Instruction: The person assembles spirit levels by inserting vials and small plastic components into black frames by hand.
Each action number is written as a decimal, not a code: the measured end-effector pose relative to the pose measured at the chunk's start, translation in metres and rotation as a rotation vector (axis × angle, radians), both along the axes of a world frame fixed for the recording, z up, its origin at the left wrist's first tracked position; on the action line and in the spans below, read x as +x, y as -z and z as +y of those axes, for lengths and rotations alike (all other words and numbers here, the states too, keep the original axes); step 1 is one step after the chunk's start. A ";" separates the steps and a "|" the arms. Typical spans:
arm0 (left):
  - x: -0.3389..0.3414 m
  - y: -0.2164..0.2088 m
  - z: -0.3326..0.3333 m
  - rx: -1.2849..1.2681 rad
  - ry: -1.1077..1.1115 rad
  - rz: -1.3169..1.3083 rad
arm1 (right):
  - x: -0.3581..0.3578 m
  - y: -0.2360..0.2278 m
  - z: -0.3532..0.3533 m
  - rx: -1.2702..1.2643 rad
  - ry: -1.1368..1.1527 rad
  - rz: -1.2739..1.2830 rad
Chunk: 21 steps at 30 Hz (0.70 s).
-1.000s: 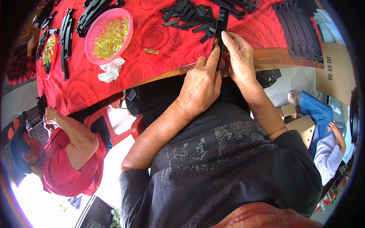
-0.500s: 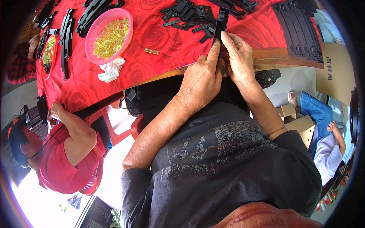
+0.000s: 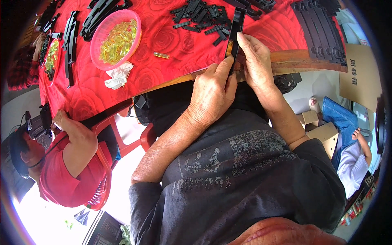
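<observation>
A long black plastic part with a channel along it stands out over the table edge between my hands. My right hand is closed on its right side, the thumb lying along it. My left hand grips the near end, its index finger pressed against the part. Just beyond that fingertip, a small clear yellow piece shows inside the channel. The near end of the black part is hidden by my fingers.
A pink basket of yellow pieces stands left, near a crumpled white tissue and one loose yellow piece. Small black pieces lie in a heap ahead. Long black strips lie right. A co-worker in red sits left.
My left index finger has slid back toward me along the black part, uncovering the yellow piece in its channel. My right hand has hardly moved.
</observation>
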<state>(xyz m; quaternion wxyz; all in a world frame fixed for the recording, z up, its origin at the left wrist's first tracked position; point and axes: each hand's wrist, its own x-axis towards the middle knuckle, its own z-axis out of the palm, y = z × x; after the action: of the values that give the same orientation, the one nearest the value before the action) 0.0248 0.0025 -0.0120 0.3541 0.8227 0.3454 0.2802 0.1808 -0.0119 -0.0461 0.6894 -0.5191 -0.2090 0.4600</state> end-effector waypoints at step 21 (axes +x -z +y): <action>-0.007 0.002 0.005 -0.056 -0.025 -0.049 | -0.008 -0.015 -0.003 0.019 -0.259 0.176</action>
<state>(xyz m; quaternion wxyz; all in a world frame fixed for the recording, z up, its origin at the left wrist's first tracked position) 0.0178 0.0072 -0.0142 0.3818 0.8009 0.3546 0.2951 0.1731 -0.0148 -0.0306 0.6447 -0.4391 -0.2175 0.5868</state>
